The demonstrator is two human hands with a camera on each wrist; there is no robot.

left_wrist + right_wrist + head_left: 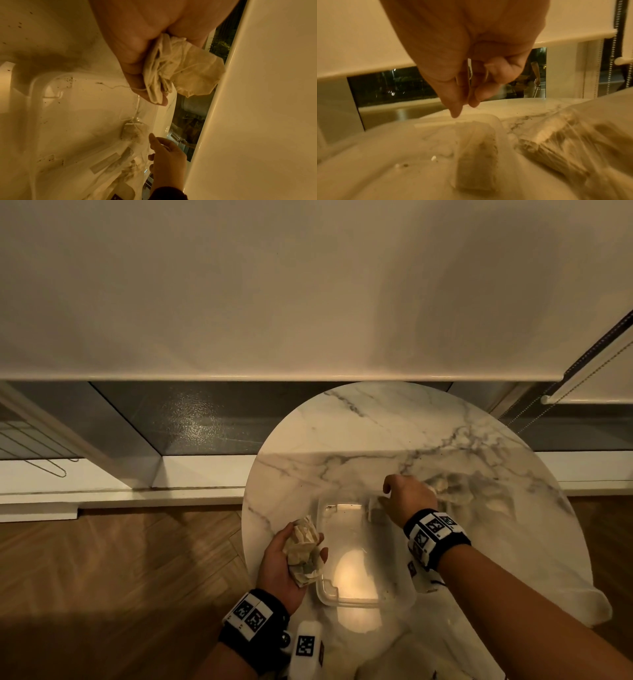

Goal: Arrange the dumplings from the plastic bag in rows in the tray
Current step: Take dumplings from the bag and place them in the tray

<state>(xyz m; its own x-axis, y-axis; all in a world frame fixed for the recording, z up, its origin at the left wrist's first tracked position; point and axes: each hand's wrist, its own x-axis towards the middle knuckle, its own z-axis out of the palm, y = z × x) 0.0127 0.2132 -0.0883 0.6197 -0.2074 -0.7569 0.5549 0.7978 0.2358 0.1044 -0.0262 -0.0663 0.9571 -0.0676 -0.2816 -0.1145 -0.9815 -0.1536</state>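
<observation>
1. The left hand [291, 566] is cupped palm-up just left of the tray [404, 580], fingers curled round a bunch of pale little pouches [305, 549]. I'd guess these are the "dumplings", though in the left wrist view they look more like tea-bag sachets with strings. Probably it's held there as a handy supply right next to the tray.
2. The right hand [409, 501] is over the tray's far right corner, thumb and fingertips pinched close together. The right wrist view is blurry, so I can't tell whether it's actually gripping a string or nothing at all.
3. One pouch [133, 133] already sits in the tray near that far corner, close to the right hand's fingers. Looks like the start of a first row, so I'd say the job has barely begun.
4. The clear plastic bag [479, 494] with more pouches lies on the marble table [342, 419], right of the tray and touching or overlapping its edge; hard to say which.
5. Around it all: a roller blind [308, 285] behind the table, wood floor [120, 559] on the left.
6. In the way: the floppy bag edge near the tray corner, and loose strings that could snag.
</observation>
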